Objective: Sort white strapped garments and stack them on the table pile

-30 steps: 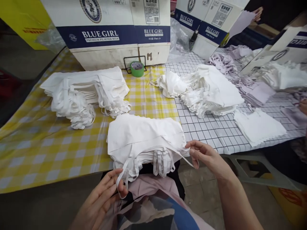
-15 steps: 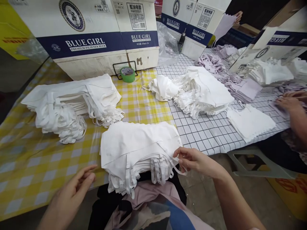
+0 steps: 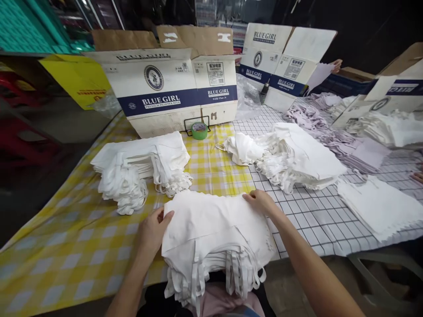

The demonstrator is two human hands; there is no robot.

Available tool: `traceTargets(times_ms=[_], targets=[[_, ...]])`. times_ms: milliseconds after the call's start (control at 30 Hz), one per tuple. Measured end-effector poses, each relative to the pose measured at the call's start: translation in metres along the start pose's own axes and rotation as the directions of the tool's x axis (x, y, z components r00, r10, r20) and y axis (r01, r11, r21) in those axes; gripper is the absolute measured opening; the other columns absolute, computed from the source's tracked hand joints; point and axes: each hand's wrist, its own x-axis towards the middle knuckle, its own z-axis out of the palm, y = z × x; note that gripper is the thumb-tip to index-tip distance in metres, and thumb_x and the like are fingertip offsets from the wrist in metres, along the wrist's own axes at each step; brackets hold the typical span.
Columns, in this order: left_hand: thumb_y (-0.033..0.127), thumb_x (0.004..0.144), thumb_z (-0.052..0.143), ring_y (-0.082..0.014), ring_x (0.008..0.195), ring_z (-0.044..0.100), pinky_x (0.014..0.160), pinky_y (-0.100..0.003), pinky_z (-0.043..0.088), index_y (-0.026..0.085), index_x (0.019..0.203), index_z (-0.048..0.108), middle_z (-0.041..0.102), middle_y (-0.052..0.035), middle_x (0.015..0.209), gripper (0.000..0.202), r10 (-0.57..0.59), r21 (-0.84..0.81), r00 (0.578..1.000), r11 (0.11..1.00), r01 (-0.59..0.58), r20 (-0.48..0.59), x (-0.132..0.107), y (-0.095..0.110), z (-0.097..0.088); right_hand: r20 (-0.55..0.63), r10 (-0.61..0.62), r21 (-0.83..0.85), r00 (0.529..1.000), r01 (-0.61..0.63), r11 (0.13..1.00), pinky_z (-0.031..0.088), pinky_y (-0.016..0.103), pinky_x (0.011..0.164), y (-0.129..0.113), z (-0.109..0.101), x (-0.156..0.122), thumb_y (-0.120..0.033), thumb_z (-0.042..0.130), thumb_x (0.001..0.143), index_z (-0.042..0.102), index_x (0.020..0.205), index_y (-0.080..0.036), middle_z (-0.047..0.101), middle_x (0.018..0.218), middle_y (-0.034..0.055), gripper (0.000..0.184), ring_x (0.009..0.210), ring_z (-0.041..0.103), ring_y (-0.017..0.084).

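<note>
A stack of white camisoles (image 3: 214, 215) lies in front of me at the table's near edge, its thin straps hanging toward my lap. My left hand (image 3: 153, 229) grips the stack's left side, thumb on top and fingers at the edge. At the far right edge, my right hand (image 3: 259, 201) pinches the hem, its fingertips partly hidden. Beyond, to the left, sits a second white camisole stack (image 3: 142, 154) with bunched straps. A third white pile (image 3: 304, 154) rests on the right, with a bundled piece at its left end.
Green tape (image 3: 199, 131) stands by a black wire frame before a white beer carton (image 3: 168, 94). Farther right are another carton (image 3: 261, 57), lilac garments (image 3: 357, 147) and a flat white garment (image 3: 380, 204). Another person's hand (image 3: 418, 175) shows at the right edge.
My left hand has come from beside the stack onto its left edge. My right hand let go of a strap and moved to the far right hem. The view has tilted up.
</note>
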Motion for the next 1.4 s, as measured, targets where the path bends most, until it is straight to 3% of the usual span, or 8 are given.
traceTargets(times_ms=[267,533,667,800,967,1067,1233,1400], targets=[[0.035,0.089,0.038,-0.0274,0.097,0.058,0.080,-0.035,0.042,0.016,0.120,0.056,0.062,-0.0140,0.111,0.041,0.144,0.048,0.961,0.990,-0.136,-0.236,-0.017,-0.002,0.021,-0.105,-0.064,-0.047,0.992,0.060,0.997,0.029,0.026,0.056,-0.010,0.014,-0.006,-0.031,0.051,0.077,0.054,0.062,-0.020,0.057,0.068,0.0018,0.018,0.060,0.048,0.015],[0.032,0.090,0.038,-0.0264,0.103,0.053,0.092,-0.037,0.038,0.020,0.117,0.056,0.059,-0.0120,0.110,0.035,0.211,0.033,0.921,0.977,-0.212,-0.327,-0.022,-0.005,0.033,-0.204,-0.106,-0.051,0.973,0.098,0.994,0.035,0.028,0.064,-0.012,0.019,-0.016,-0.023,0.044,0.082,0.063,0.083,-0.022,0.061,0.083,0.0033,0.019,0.069,0.055,0.017],[0.033,0.087,0.043,-0.0276,0.099,0.050,0.093,-0.039,0.036,0.022,0.094,0.062,0.056,-0.0100,0.098,0.023,0.223,-0.002,0.895,0.970,-0.243,-0.385,-0.021,-0.001,0.024,-0.275,-0.131,0.086,0.953,0.160,0.983,0.038,0.030,0.069,-0.016,0.016,-0.018,-0.025,0.043,0.082,0.059,0.079,-0.022,0.059,0.092,0.0063,0.017,0.082,0.054,0.021],[0.037,0.084,0.048,-0.0274,0.097,0.051,0.089,-0.037,0.039,0.023,0.085,0.059,0.056,-0.0084,0.095,0.018,0.183,-0.122,0.909,0.962,-0.243,-0.373,-0.022,0.005,0.011,-0.299,-0.047,0.314,0.953,0.145,0.938,0.038,0.029,0.063,-0.019,0.012,-0.019,-0.032,0.040,0.084,0.050,0.077,-0.022,0.056,0.076,0.0025,0.015,0.069,0.051,0.019],[0.046,0.081,0.051,-0.0188,0.071,0.055,0.065,-0.027,0.041,0.023,0.088,0.052,0.059,-0.0013,0.080,0.024,-0.055,-0.435,0.976,0.899,-0.044,-0.212,-0.029,0.016,-0.009,-0.317,0.004,0.408,0.948,0.132,0.904,0.036,0.026,0.056,-0.024,0.002,-0.022,-0.042,0.038,0.088,0.043,0.077,-0.023,0.050,0.068,-0.0014,0.023,0.061,0.045,0.016],[0.047,0.083,0.049,-0.0178,0.070,0.054,0.062,-0.024,0.039,0.023,0.087,0.051,0.052,0.0030,0.064,0.025,-0.060,-0.571,0.988,0.820,-0.031,-0.139,-0.037,0.025,-0.021,-0.178,0.032,0.609,0.983,0.084,0.789,0.035,0.024,0.051,-0.031,-0.009,-0.025,-0.048,0.046,0.085,0.045,0.079,-0.022,0.047,0.064,-0.0027,0.027,0.056,0.043,0.014],[0.044,0.084,0.049,-0.0185,0.073,0.054,0.063,-0.023,0.039,0.022,0.089,0.051,0.048,0.0032,0.061,0.023,-0.045,-0.658,0.982,0.748,-0.090,-0.184,-0.047,0.031,-0.036,0.046,-0.170,0.850,0.984,0.052,0.525,0.043,0.029,0.060,-0.049,-0.041,-0.034,-0.046,0.059,0.079,0.053,0.089,-0.021,0.056,0.071,0.0001,0.028,0.065,0.054,0.017],[0.042,0.084,0.050,-0.0159,0.074,0.052,0.066,-0.021,0.040,0.020,0.092,0.054,0.058,0.0005,0.077,0.024,-0.063,-0.713,0.962,0.685,-0.150,-0.264,-0.044,0.026,-0.067,0.048,-0.299,0.808,0.953,0.139,0.573,0.042,0.027,0.058,-0.077,-0.084,-0.038,-0.042,0.066,0.076,0.059,0.078,-0.016,0.059,0.072,0.0029,0.027,0.066,0.053,0.017]])
